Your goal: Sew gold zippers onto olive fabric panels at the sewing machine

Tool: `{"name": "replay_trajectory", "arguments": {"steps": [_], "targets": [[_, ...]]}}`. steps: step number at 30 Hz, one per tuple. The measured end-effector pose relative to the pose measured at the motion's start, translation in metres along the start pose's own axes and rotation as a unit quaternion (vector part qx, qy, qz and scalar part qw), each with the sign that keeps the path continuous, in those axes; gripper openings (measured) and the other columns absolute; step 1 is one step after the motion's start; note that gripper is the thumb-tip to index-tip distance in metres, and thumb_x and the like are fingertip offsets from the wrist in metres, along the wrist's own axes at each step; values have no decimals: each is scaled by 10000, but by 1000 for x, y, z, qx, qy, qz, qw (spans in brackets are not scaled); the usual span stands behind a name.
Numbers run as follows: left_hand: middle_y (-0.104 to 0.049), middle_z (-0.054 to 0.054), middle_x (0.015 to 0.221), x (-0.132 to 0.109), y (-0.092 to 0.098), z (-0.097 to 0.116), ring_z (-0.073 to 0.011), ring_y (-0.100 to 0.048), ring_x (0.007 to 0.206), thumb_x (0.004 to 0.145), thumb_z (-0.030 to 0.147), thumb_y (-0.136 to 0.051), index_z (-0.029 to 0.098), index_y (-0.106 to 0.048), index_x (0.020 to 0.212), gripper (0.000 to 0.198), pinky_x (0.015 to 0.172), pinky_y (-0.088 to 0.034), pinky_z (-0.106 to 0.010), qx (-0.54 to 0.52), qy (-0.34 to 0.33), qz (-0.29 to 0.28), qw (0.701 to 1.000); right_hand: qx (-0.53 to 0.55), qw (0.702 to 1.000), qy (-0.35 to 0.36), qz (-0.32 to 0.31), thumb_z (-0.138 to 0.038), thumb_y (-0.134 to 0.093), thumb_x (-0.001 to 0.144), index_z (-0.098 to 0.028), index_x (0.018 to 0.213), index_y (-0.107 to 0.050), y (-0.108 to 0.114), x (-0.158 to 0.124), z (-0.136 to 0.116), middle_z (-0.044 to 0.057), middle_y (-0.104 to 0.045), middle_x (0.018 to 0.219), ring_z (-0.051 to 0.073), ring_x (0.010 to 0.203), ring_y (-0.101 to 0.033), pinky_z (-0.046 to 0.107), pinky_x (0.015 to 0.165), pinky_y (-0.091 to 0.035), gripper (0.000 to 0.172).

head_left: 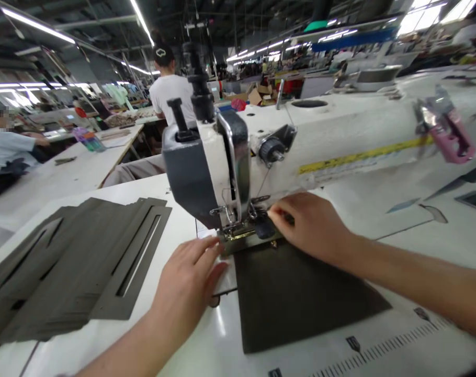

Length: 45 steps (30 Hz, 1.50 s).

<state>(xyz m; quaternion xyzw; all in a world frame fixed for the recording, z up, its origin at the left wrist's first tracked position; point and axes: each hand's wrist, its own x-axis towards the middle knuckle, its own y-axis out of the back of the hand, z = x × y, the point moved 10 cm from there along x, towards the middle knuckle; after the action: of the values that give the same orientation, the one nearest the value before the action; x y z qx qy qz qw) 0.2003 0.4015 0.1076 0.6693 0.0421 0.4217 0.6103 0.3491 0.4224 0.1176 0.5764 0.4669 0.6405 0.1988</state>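
Note:
A dark olive fabric panel lies on the sewing table, its far edge beneath the needle area of a white sewing machine. Along that edge runs a zipper with gold-coloured teeth, and a small gold-coloured piece, perhaps the zipper pull, shows at its right. My left hand rests left of the needle, fingers stretched flat towards the zipper's end, thumb apart. Close by the presser foot on the right, my right hand is closed in a pinch beside a black machine part. What its fingertips hold is hidden.
Overlapping dark fabric pieces, some with long slots, are stacked at the left. Pink-handled thread snips hang on the machine arm above a yellow measuring tape. A ruler scale marks the front edge. Co-workers sit beyond, near another table.

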Motion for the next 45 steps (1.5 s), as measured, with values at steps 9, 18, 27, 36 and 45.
{"name": "replay_trajectory", "arguments": {"steps": [9, 18, 27, 36, 45], "targets": [[-685, -42, 798, 15, -8, -12, -170, -628, 706, 898, 160, -386, 149, -589, 866, 205, 742, -482, -359, 11, -15, -30, 999, 20, 993, 88, -78, -185, -545, 812, -57, 1033, -585, -30, -23, -76, 109, -621, 841, 222, 707, -554, 340, 620, -435, 259], [-646, -70, 963, 3, -20, 4, -190, -605, 916, 914, 146, -355, 157, -601, 971, 253, 912, -386, -424, 48, -64, -27, 996, 77, 987, 101, -96, -146, -508, 828, -128, 840, -620, -39, -20, -77, 50, -614, 757, 191, 630, -550, 324, 569, -416, 114], [-649, -78, 968, 3, -21, 12, -194, -591, 965, 931, 116, -322, 128, -613, 969, 294, 944, -374, -407, 109, -93, -26, 989, 27, 991, 128, 20, -109, -382, 877, -72, 1030, -608, -27, -19, -74, 116, -624, 1044, 234, 1023, -520, 414, 971, -339, 276], [-650, -79, 987, 2, -22, 10, -199, -593, 958, 936, 128, -302, 133, -617, 968, 317, 922, -397, -404, 109, -86, -22, 990, 90, 993, 67, -44, -109, -447, 836, -52, 1057, -595, -41, -19, -66, 136, -590, 1119, 240, 1070, -495, 387, 958, -381, 272], [-652, -85, 938, 9, -22, 17, -199, -607, 905, 919, 101, -291, 134, -619, 888, 331, 868, -442, -386, 123, -107, -27, 986, 81, 989, 90, -88, -122, -421, 845, -52, 1019, -604, -47, -17, -70, 163, -564, 1108, 265, 1054, -460, 409, 925, -386, 262]]}}
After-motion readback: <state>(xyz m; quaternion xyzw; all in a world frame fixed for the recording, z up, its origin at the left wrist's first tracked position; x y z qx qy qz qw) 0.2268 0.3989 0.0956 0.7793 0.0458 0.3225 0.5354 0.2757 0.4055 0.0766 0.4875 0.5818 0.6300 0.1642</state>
